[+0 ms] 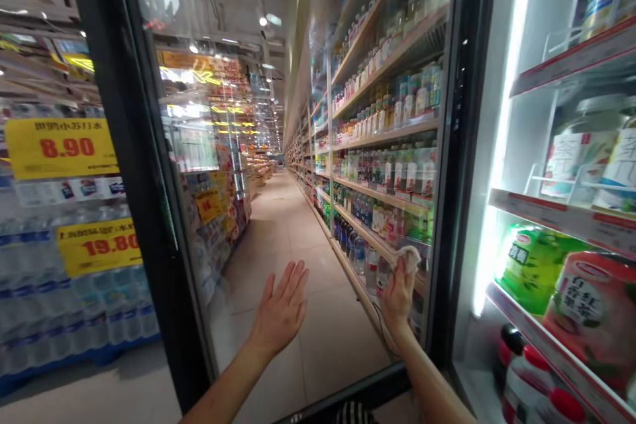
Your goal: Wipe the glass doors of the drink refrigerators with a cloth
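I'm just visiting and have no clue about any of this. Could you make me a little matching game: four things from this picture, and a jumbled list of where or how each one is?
Things:
1. White cloth
2. Left hand
3. 8.90 price sign
4. Green drink pack

Places, colours, states:
A. Yellow
B. On a shelf beside a red pack
C. In the right hand
D. Open, holding nothing

Pairs: 1-C, 2-D, 3-A, 4-B

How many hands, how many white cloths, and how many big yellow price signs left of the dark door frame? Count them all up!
Left hand and right hand: 2 hands
White cloth: 1
8.90 sign and 19.80 sign: 2 yellow signs
Total: 5
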The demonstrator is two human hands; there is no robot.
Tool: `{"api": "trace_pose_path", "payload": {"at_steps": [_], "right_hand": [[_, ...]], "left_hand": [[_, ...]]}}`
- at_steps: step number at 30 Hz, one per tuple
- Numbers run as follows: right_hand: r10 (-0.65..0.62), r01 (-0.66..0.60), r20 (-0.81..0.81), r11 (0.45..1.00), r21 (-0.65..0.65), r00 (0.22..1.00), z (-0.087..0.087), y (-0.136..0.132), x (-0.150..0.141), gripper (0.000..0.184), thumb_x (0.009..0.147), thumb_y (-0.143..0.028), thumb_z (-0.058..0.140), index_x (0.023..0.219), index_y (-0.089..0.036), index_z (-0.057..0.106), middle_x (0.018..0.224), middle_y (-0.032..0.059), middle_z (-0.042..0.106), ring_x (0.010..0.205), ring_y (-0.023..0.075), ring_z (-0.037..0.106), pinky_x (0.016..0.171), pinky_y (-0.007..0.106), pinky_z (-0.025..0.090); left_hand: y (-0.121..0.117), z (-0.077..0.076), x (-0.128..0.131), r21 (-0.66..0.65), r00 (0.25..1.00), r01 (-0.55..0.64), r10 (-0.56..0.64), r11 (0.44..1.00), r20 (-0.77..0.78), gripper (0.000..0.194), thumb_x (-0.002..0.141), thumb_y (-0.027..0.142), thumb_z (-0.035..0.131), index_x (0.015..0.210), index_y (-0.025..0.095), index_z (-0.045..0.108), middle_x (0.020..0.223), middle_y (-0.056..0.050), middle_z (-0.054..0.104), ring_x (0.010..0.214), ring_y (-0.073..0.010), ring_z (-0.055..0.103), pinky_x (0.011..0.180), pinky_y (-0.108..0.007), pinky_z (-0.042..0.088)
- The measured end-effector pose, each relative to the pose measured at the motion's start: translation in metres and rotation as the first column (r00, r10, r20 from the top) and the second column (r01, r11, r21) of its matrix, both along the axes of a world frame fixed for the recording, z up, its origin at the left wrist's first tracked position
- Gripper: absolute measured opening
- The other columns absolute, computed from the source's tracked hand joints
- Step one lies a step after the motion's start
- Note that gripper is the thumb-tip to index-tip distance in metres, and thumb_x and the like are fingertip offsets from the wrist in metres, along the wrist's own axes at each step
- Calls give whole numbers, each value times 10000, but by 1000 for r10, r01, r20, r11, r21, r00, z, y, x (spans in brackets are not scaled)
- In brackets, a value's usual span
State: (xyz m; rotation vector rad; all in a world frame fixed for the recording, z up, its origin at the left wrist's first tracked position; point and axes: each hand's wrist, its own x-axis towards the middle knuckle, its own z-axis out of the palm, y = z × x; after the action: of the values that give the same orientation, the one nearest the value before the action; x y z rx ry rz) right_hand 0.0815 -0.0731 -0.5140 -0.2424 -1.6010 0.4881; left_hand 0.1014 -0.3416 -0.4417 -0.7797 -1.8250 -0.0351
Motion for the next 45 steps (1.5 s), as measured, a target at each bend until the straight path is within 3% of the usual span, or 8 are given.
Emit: {"api": "trace_pose_path", "payload": {"at_steps": [6, 12, 15, 21, 27, 34, 40, 45], "right_hand": [[218, -249, 120, 859, 447, 968, -13, -89, 12, 563, 833, -72, 363, 1340, -315, 368, 1459, 56, 271, 1338, 268, 259, 1019, 509, 368], [42, -41, -30, 998, 53, 999, 13, -39, 3, 517, 873, -164, 363, 1384, -204, 296, 1463, 147, 229, 1347, 328, 203, 997, 618, 306], [114, -110, -21, 984, 137, 993, 17, -72, 6, 498, 868, -150, 367, 1363, -195, 341, 1457, 145, 246, 1353, 307, 198, 1014, 585, 315], [325, -296, 66, 739, 605, 944, 26, -138, 15, 377, 821, -84, 437, 1115, -263, 589, 1380, 44, 421, 1324, 224, 300, 1084, 480, 278], [187, -150, -69, 918, 368, 980, 55, -104, 2, 451, 844, -105, 377, 1279, -187, 465, 1461, 138, 254, 1357, 285, 201, 1053, 552, 272], [379, -367, 201, 439, 820, 903, 26, -134, 21, 208, 845, -178, 487, 980, -251, 628, 1313, -3, 511, 1308, 171, 327, 1115, 427, 232], [335, -301, 73, 703, 645, 939, 82, -150, 12, 302, 843, -122, 427, 1074, -197, 607, 1376, 87, 430, 1368, 216, 183, 1110, 482, 171], [437, -378, 245, 249, 892, 866, 42, -162, 23, 255, 881, -195, 429, 1069, -236, 597, 1354, -16, 466, 1301, 136, 331, 1104, 368, 251]], "left_hand": [[-9, -10, 5, -4, 1000, -15, 15, 1000, 13, 573, 837, 270, 459, 1376, 196, 282, 1327, -80, 470, 1314, -183, 303, 1121, -417, 102], [-45, -7, 10, 28, 995, -88, 90, 996, -53, 661, 825, 220, 477, 1408, 154, 173, 1328, -130, 455, 1346, -189, 212, 1114, -443, 127], [-51, -4, 11, 70, 991, -123, 126, 990, -54, 669, 825, 219, 479, 1410, 145, 163, 1360, -148, 406, 1349, -204, 199, 1106, -462, 148], [-61, -5, 14, 128, 984, -177, 179, 976, -8, 680, 822, 194, 476, 1413, 142, 144, 1403, -160, 333, 1348, -227, 208, 1095, -486, 162], [-80, -11, 22, 171, 977, -213, 210, 962, 39, 702, 823, 210, 482, 1418, 154, 115, 1424, -162, 293, 1351, -241, 199, 1086, -492, 185], [-95, -43, 29, 94, 972, -231, 226, 968, 63, 672, 820, 205, 466, 1412, 148, 153, 1406, -148, 337, 1341, -232, 233, 1088, -462, 205], [-100, -44, 40, 107, 966, -252, 244, 962, 81, 685, 821, 208, 468, 1415, 135, 134, 1404, -161, 335, 1342, -235, 228, 1087, -458, 204], [-109, -37, 50, 108, 970, -243, 238, 964, 51, 697, 810, 200, 486, 1413, 132, 143, 1408, -164, 328, 1341, -235, 232, 1091, -451, 200]]}}
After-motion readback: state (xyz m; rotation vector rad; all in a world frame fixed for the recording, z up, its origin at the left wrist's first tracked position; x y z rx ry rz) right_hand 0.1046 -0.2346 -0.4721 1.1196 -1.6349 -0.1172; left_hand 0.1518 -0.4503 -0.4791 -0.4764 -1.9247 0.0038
